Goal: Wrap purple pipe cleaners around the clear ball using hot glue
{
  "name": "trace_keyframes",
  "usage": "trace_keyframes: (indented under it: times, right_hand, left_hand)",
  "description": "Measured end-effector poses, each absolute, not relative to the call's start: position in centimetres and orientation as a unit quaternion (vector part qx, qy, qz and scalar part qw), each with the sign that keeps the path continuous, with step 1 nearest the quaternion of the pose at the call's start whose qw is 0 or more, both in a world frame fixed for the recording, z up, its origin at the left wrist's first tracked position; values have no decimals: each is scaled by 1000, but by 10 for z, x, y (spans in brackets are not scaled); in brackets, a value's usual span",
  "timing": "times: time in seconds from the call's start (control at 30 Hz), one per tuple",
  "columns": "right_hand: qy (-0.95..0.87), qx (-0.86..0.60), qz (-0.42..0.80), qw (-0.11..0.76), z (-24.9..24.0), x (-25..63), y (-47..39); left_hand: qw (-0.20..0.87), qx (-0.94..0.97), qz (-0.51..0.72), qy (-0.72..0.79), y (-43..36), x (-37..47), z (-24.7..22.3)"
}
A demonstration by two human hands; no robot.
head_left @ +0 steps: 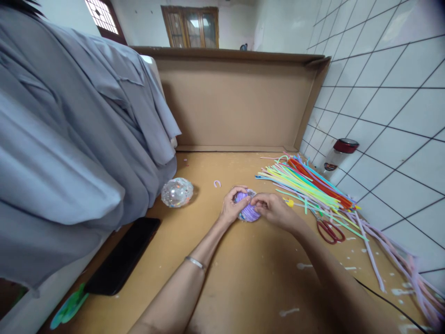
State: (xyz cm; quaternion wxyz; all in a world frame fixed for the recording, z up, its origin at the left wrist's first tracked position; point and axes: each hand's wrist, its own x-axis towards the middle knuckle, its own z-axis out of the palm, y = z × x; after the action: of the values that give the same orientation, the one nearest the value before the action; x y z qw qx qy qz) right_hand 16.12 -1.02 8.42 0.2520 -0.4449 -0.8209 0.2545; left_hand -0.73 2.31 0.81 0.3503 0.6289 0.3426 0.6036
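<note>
My left hand (233,204) is wrapped round a small ball (249,212) covered in purple fuzzy strands that look like pipe cleaners. The ball is held just above or on the brown tabletop; I cannot tell which. At its right side my right hand (273,208) is closed in a pinch, fingertips touching or very close to the ball. Whatever is between those fingertips is too small to make out. Beyond the ball lies a short curved pink piece (217,183). A clear round ball (177,192) with coloured specks rests to the left.
Many coloured pipe cleaners (309,181) are spread at the right, with red-handled scissors (330,231) beside them. A jar with a dark red lid (335,155) stands by the tiled wall. At the left are a black phone (123,257) and grey cloth (79,130). Cardboard (236,102) stands behind.
</note>
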Motion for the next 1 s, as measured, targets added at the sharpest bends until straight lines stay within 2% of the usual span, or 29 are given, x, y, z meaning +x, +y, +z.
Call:
trace_keyframes:
  times: [0.27,0.53,0.7,1.0]
  right_hand:
    - [-818,-439,263,264,85,163,-9]
    - [-816,-441,258,268,88,166,-8]
    - [-811,-447,262,270,84,166,-6]
    - [-815,-448,240,279,83,164,-5]
  left_hand:
    - [268,668,593,360,20,-10,9]
    - [142,773,509,350,14,-14,8]
    - [114,794,470,369,12,-13,5]
    - [134,780,493,360,11,-8,5]
